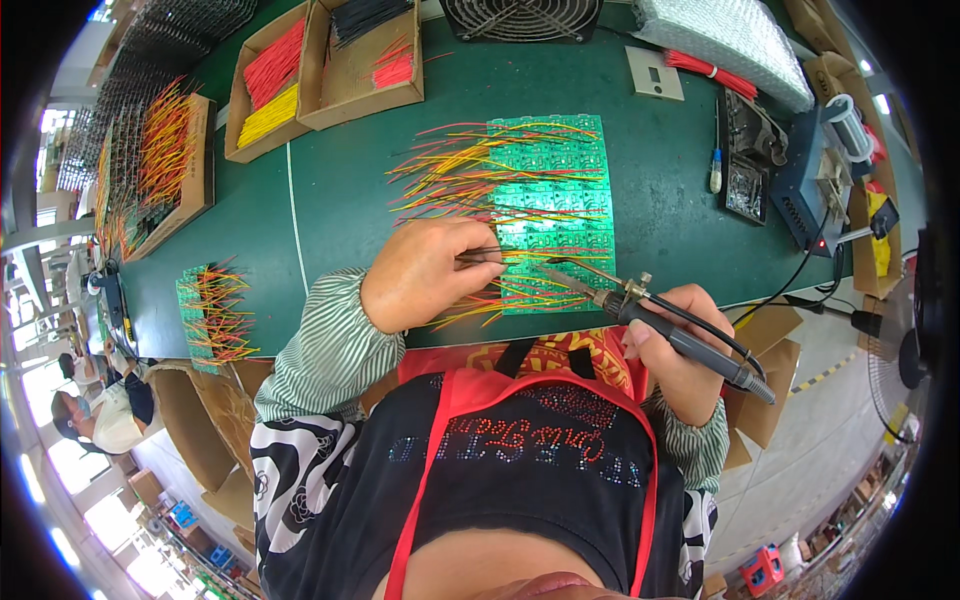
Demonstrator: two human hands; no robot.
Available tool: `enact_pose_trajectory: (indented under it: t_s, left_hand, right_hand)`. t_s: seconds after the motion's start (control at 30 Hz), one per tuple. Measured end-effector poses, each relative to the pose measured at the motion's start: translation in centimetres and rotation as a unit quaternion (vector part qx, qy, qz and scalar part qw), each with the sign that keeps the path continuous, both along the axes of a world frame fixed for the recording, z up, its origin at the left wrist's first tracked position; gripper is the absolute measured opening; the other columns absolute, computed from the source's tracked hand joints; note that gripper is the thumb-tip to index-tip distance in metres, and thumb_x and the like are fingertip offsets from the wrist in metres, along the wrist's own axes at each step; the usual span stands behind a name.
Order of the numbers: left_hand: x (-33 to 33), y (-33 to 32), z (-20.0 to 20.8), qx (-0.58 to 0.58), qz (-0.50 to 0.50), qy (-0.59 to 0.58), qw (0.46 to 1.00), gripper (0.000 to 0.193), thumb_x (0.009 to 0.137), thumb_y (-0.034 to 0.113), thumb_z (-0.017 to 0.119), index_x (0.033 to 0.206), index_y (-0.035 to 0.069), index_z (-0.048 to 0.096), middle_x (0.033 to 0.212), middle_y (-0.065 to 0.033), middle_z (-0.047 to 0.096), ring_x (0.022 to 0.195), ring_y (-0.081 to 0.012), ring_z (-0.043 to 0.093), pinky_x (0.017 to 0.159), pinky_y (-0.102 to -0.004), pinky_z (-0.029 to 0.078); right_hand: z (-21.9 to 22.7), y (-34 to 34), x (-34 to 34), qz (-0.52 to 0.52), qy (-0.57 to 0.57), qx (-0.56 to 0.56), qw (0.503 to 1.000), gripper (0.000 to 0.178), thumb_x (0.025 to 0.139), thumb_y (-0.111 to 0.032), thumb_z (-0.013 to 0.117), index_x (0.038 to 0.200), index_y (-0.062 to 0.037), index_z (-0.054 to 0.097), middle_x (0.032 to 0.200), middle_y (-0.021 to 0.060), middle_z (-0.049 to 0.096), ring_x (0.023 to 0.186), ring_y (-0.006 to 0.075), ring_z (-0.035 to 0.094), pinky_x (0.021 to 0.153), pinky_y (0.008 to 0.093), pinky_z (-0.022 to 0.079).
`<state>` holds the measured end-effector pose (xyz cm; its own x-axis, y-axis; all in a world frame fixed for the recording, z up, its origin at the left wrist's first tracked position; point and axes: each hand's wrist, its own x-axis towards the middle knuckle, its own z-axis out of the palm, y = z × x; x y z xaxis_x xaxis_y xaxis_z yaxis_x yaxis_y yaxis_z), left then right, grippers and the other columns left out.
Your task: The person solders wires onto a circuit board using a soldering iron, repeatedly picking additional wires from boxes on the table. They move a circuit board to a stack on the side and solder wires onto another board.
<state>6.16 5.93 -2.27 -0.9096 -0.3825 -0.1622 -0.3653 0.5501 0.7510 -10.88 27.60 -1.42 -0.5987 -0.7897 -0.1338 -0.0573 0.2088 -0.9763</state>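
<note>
A panel of green circuit boards lies on the green bench top, with rows of red, yellow and black wires sticking out past its left side. Over the panel's lower left part, my left hand pinches a dark wire between thumb and fingertips. My right hand is wrapped round the grey handle of a soldering iron with a thin feed tube clamped alongside. The iron's tip reaches over the lower rows of the panel, close to my left fingertips. Whether it touches a joint is too small to tell.
Cardboard trays of cut wires stand at the back left, and a wired board panel lies at the left. A blue soldering station with a solder reel, an iron stand and a screwdriver occupy the right. A fan sits at the back.
</note>
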Motion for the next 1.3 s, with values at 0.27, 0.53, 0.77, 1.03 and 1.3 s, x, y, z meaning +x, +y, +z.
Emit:
enact_pose_trajectory:
  t_s: [0.27,0.53,0.77,1.03,1.3]
  left_hand:
    - [0.4,-0.6,2.7,-0.224,0.155,0.083,0.959,0.013,0.082,0.017,0.061,0.085,0.005,0.063,0.081,-0.0103,0.063,0.076,-0.0292,0.060,0.066,-0.0373,0.047]
    - [-1.8,1.8,-0.2,-0.125,-0.032,0.048,0.991,0.014,0.080,0.019,0.062,0.082,0.005,0.062,0.076,-0.0097,0.059,0.071,-0.0291,0.059,0.062,-0.0408,0.046]
    - [-2.2,1.6,-0.4,-0.101,-0.032,0.030,0.994,0.015,0.080,0.019,0.061,0.079,0.005,0.062,0.075,-0.0092,0.059,0.069,-0.0292,0.059,0.060,-0.0410,0.045]
    - [-2.1,1.2,-0.3,-0.093,-0.046,0.018,0.994,0.015,0.079,0.017,0.065,0.083,0.003,0.063,0.077,-0.0094,0.060,0.074,-0.0268,0.059,0.062,-0.0374,0.046]
    - [-2.1,1.3,-0.4,-0.102,-0.044,0.021,0.994,0.014,0.080,0.018,0.062,0.080,0.005,0.062,0.077,-0.0078,0.060,0.071,-0.0274,0.059,0.061,-0.0387,0.047]
  right_hand:
    - [0.3,0.7,0.1,-0.022,-0.046,-0.012,0.999,0.016,0.072,-0.002,0.068,0.084,0.0020,0.058,0.070,0.0054,0.064,0.059,0.0076,0.059,0.056,0.0218,0.048]
    - [0.1,0.8,-0.1,-0.035,-0.061,-0.006,0.998,0.016,0.072,0.000,0.067,0.084,0.0023,0.058,0.071,0.0060,0.064,0.060,0.0078,0.060,0.057,0.0216,0.049]
    - [-0.5,0.5,-0.3,-0.028,-0.033,0.000,0.999,0.017,0.070,-0.003,0.070,0.083,0.0010,0.059,0.071,0.0041,0.064,0.062,0.0059,0.058,0.058,0.0215,0.047]
    - [-0.3,0.3,-0.4,-0.016,-0.011,0.004,1.000,0.018,0.069,-0.005,0.070,0.081,0.0010,0.058,0.068,0.0030,0.062,0.059,0.0064,0.056,0.056,0.0224,0.046]
    - [0.5,0.9,-0.6,-0.046,-0.025,0.003,0.999,0.017,0.070,-0.002,0.069,0.083,0.0005,0.059,0.071,0.0035,0.064,0.060,0.0059,0.057,0.057,0.0212,0.047]
